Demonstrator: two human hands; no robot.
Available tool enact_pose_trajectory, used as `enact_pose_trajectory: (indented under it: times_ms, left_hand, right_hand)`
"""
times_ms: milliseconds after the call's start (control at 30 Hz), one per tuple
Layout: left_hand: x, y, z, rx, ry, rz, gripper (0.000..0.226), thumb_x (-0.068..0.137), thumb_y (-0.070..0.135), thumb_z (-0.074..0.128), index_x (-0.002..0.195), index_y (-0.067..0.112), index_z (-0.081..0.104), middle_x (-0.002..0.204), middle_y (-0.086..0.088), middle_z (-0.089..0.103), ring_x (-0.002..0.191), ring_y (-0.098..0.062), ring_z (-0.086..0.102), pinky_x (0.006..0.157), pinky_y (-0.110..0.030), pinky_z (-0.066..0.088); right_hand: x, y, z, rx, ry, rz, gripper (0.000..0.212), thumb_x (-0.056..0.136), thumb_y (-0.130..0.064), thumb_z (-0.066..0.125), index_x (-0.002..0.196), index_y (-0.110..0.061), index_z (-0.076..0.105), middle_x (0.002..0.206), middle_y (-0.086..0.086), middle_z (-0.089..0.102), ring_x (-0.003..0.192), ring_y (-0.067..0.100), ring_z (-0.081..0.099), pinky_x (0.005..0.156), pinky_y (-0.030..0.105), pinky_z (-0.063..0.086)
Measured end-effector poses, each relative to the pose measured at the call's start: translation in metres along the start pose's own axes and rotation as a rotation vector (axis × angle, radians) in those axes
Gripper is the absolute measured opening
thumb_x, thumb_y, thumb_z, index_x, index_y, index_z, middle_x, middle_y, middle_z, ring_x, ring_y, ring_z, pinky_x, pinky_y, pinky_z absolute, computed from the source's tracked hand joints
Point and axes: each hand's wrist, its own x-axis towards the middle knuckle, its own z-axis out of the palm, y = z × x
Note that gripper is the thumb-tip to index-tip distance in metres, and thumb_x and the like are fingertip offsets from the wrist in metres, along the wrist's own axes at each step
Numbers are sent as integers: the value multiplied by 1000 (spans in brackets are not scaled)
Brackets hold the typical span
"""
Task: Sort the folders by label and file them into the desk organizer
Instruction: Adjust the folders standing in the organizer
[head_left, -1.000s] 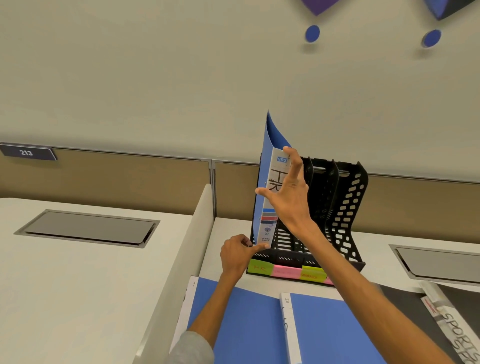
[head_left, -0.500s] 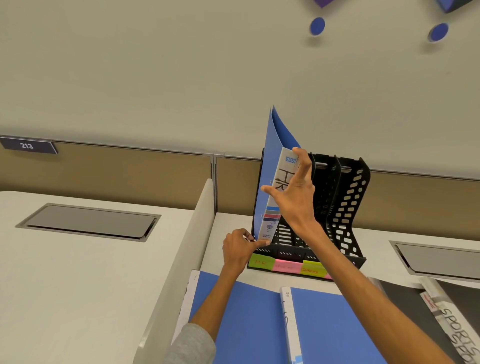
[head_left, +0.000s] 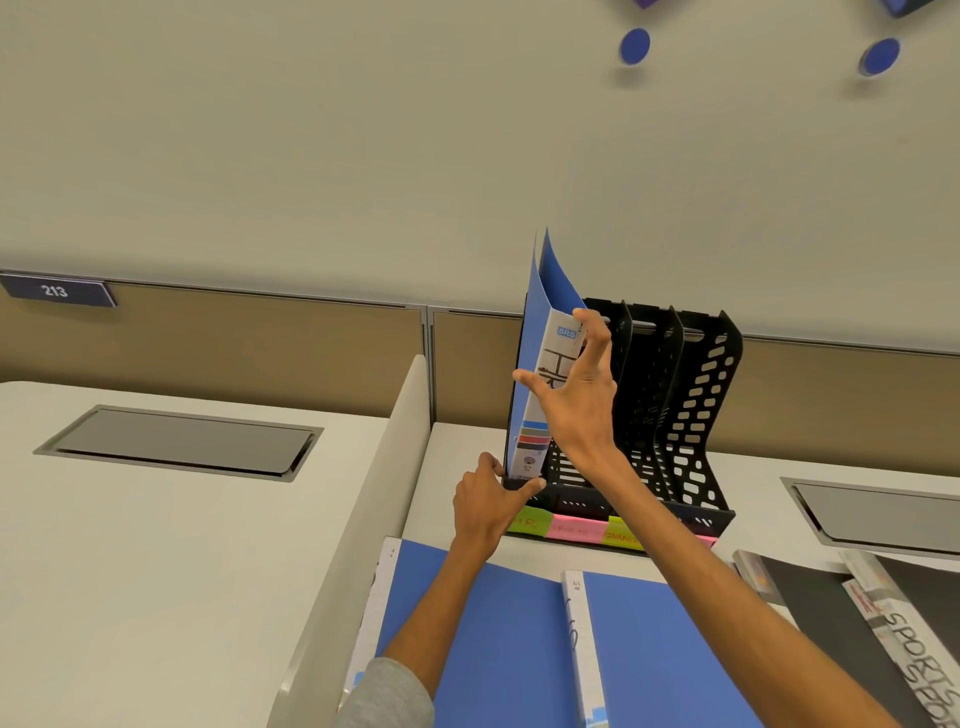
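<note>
Folder (head_left: 551, 349) is standing in organizer (head_left: 724, 364), two flat folders (head_left: 498, 639) (head_left: 675, 660) lying at desk's near edge; spread right hand (head_left: 576, 405) pressing its spine, left hand (head_left: 485, 506) gripping organizer corner.

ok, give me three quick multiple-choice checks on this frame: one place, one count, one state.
1. Which slot of the desk organizer holds the upright blue folder?
A. leftmost
B. middle
C. rightmost

2. How many flat blue folders lie on the desk in front of it?
A. one
B. two
C. four

3. What is the right hand doing?
A. lying flat on the desk
B. clenched in the air
C. touching the upright blue folder with spread fingers

Key:
1 A: the folder stands against the organizer's left wall.
2 B: two blue covers, each with a white spine, lie side by side.
3 C: thumb and fingers span the folder's white spine.
</note>
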Motion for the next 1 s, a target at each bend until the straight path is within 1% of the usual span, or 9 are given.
enact_pose_trajectory:
  times_ms: [100,167,300,367,433,533,733,900,1000]
  left_hand:
    - [-3,8,7,22,34,-36,81,71,76,63,119,13,46,111,-6,66,98,-26,67,71,-26,52]
    - [-3,12,12,12,55,-62,73,76,70,62,119,13,48,113,-6,66,98,-25,67,73,-25,53]
    - [-3,9,16,35,24,-58,60,84,59,61,121,14,51,118,-4,64,101,-25,66,78,-29,56]
    - [-4,8,17,33,19,-54,59,85,57,60,123,13,50,121,-5,64,102,-26,66,80,-30,57]
    - [-5,10,18,27,16,-50,57,87,54,60,123,12,49,122,-6,63,103,-27,66,80,-31,57]
    - [-3,12,18,28,11,-45,55,88,51,60,124,11,48,123,-7,63,105,-28,65,82,-32,56]
    - [-3,10,17,23,16,-64,58,87,56,59,126,14,49,124,-4,64,103,-28,66,85,-36,56]
    - [-10,4,20,23,48,-90,85,69,82,57,122,16,53,115,-3,68,100,-26,67,83,-37,54]
    - [-11,2,19,18,101,-120,78,74,81,52,113,14,60,107,-3,71,97,-24,67,79,-33,52]
  right_hand:
    - [3,-7,0,-9,-5,-15,66,88,-35,70,130,-40,19,132,9,39,104,13,54,84,48,57]
    - [9,-13,-1,-36,-5,-39,50,95,-40,59,130,-34,23,125,12,41,87,15,63,66,32,60]
    - [42,-25,-8,-301,13,-193,35,98,-37,50,129,-21,49,129,10,42,58,9,54,45,8,34]
    - [67,-29,-14,-394,-41,-244,26,97,-31,48,117,-23,62,136,6,45,65,8,54,51,13,39]
    - [90,-31,-19,-392,-227,-220,29,100,-28,44,112,-23,69,139,2,46,97,14,60,79,32,52]
    - [106,-31,-19,-249,-582,-129,35,105,-30,37,121,-23,67,144,3,45,136,16,39,113,43,34]
    - [110,-26,-9,-275,-671,-24,67,95,-70,20,140,-32,50,160,1,20,146,22,24,117,48,24]
    - [56,8,30,-234,-700,86,64,97,-65,19,137,-29,55,161,-1,16,147,25,21,116,53,22]
    - [43,6,48,-224,-685,94,73,92,-69,13,125,-30,65,161,-1,19,146,25,23,114,60,21]
